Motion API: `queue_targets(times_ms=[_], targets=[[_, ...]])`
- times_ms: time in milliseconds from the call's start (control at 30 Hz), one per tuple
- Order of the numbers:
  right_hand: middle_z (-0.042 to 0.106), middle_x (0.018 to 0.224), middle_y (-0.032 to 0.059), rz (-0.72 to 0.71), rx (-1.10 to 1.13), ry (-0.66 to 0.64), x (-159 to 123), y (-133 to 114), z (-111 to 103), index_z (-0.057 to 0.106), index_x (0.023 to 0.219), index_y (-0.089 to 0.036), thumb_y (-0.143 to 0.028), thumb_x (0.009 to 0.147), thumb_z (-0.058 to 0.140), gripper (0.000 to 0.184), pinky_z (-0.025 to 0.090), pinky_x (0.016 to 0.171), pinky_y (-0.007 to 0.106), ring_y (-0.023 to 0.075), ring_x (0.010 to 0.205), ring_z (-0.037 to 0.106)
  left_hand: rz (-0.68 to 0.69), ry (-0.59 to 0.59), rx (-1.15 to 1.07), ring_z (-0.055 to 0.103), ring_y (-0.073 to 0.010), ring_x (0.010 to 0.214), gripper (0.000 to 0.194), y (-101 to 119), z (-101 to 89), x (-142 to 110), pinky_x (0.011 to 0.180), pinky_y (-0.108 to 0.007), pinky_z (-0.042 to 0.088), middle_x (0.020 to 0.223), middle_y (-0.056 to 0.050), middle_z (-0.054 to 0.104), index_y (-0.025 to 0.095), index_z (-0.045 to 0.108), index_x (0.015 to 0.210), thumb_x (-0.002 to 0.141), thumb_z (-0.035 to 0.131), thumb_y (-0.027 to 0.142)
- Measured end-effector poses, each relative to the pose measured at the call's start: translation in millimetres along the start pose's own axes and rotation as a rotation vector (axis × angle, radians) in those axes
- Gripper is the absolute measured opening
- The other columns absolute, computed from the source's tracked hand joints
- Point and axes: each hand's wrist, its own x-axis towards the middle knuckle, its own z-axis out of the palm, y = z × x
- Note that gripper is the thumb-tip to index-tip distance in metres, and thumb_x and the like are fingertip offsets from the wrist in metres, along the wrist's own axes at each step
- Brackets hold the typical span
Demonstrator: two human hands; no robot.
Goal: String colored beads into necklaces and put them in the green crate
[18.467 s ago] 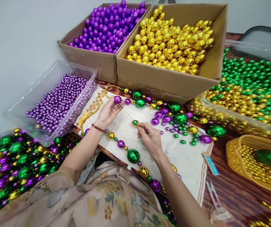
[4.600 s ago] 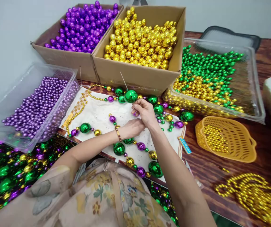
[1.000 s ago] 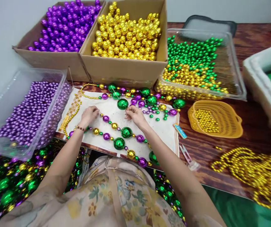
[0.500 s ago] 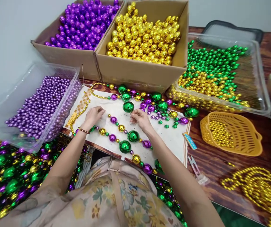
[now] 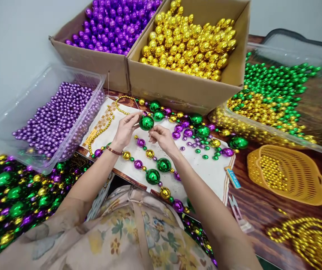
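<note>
A large shiny green bead (image 5: 146,123) is up between my hands over the white cloth (image 5: 205,165). My left hand (image 5: 127,129) has its fingers closed on the bead's left side. From the bead's top a thin needle (image 5: 137,105) sticks out up and to the left. My right hand (image 5: 161,137) is pinched just below the bead, at the needle's lower end; its fingertips partly hide the grip. Below my hands, strung beads in green, gold and purple (image 5: 153,176) lie in rows on the cloth. Loose small purple and green beads (image 5: 197,144) lie to the right.
Cardboard boxes of purple beads (image 5: 92,62) and gold beads (image 5: 183,84) stand behind. Clear bins flank the cloth, left (image 5: 51,165) and right (image 5: 284,129). Rightward are an orange basket (image 5: 304,180), thread snips (image 5: 235,208) and gold bead strands (image 5: 312,240). Finished-looking strands (image 5: 14,193) heap at left.
My left hand has moved right and up and taken hold of the green bead. My right hand and the bead have shifted left over the cloth. The view has turned slightly left.
</note>
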Motion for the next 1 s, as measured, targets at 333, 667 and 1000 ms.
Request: queue_targets(times_ms=[333,667,1000], targets=[[0.066,0.068,-0.0021,0.118,0.13,0.048,17.2,6.0,28.9,0.056,0.078,-0.02,-0.042,0.062,0.079,0.036,0.049,0.047,0.019,0.0099,0.051,0.063,-0.109,0.09,-0.153,0.064,-0.0135,0.081,0.024,-7.5,1.9,35.6,0.072,-0.026,0.051,0.089,0.0,0.068,0.019,0.053,0.087,0.077,0.074,0.027],[0.072,0.086,0.0016,0.061,-0.091,0.103,25.0,-16.4,1.8,0.062,0.089,-0.02,-0.043,0.069,0.078,0.035,0.045,0.041,0.02,0.0123,0.053,0.067,-0.09,0.081,-0.108,0.059,-0.0111,0.073,0.01,-9.9,3.6,51.5,0.071,-0.025,0.046,0.079,0.002,0.065,0.017,0.06,0.078,0.079,0.07,0.017],[0.066,0.072,-0.0029,-0.307,0.046,0.221,54.9,-61.3,1.7,0.063,0.076,-0.021,-0.044,0.075,0.077,0.027,0.038,0.04,0.017,0.0072,0.05,0.058,0.15,-0.244,0.433,0.055,-0.0111,0.071,0.004,8.5,2.8,41.4,0.072,-0.026,0.041,0.073,0.001,0.065,0.013,0.068,0.073,0.077,0.069,0.013]])
